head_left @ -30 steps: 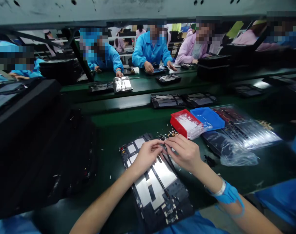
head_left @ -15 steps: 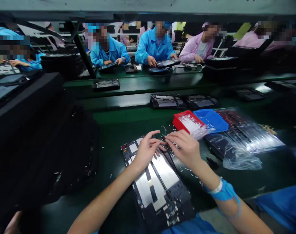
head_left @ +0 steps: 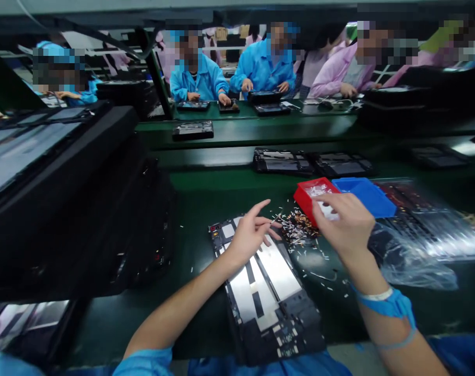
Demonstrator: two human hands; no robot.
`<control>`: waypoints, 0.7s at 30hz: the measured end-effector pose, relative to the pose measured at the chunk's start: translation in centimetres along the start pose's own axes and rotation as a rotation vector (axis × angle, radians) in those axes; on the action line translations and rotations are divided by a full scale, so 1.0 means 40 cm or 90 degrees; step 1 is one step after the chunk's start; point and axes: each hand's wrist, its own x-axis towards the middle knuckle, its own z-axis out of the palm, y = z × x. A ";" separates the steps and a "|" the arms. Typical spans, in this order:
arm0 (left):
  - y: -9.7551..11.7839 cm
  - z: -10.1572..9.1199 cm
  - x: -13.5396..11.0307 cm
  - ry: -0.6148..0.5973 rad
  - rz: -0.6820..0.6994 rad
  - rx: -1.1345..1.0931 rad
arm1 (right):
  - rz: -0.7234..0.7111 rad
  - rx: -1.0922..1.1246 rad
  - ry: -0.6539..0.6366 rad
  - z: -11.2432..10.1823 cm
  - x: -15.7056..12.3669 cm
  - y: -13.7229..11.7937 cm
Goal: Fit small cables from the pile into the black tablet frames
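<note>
An opened tablet (head_left: 278, 263) lies on the green bench in front of me, its silvery battery and circuit board showing. Over its upper part is my left hand (head_left: 250, 237), thumb and a finger pinched on a small thin piece (head_left: 275, 218), index finger stretched out. My right hand (head_left: 345, 224) is at the red bin (head_left: 305, 202), which holds small white pieces. Its fingers are curled; whatever they hold is hidden. Between the hands, a pile of tiny white and copper-coloured pieces (head_left: 298, 227) is scattered beside the tablet.
A blue bin (head_left: 382, 206) adjoins the red one, with clear plastic bags (head_left: 421, 266) to the right. Tall dark stacks of tablets (head_left: 84, 219) stand at left. More opened tablets (head_left: 282, 161) lie farther back. Across the bench, co-workers in blue and pink handle devices.
My right hand has left my left hand and moved right to the red bin. My left hand stays over the tablet, still pinching. The view has shifted, so the scene sits farther right.
</note>
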 end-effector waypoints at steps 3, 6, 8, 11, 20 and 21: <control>0.004 -0.001 0.001 0.018 -0.002 -0.032 | 0.031 0.038 -0.010 -0.015 0.000 -0.001; -0.001 0.001 -0.002 0.008 0.000 -0.041 | -0.057 0.130 -0.081 0.003 -0.026 -0.068; -0.005 0.003 -0.005 0.005 0.011 -0.027 | -0.084 0.112 -0.108 0.023 -0.043 -0.115; -0.005 0.005 -0.009 0.007 0.023 0.009 | -0.085 0.093 -0.120 0.033 -0.044 -0.136; 0.003 -0.002 0.002 0.005 0.027 -0.013 | 0.128 -0.214 -0.012 -0.024 -0.006 0.125; 0.000 -0.003 0.003 0.007 0.028 -0.011 | 0.105 -0.221 -0.047 -0.021 -0.017 0.123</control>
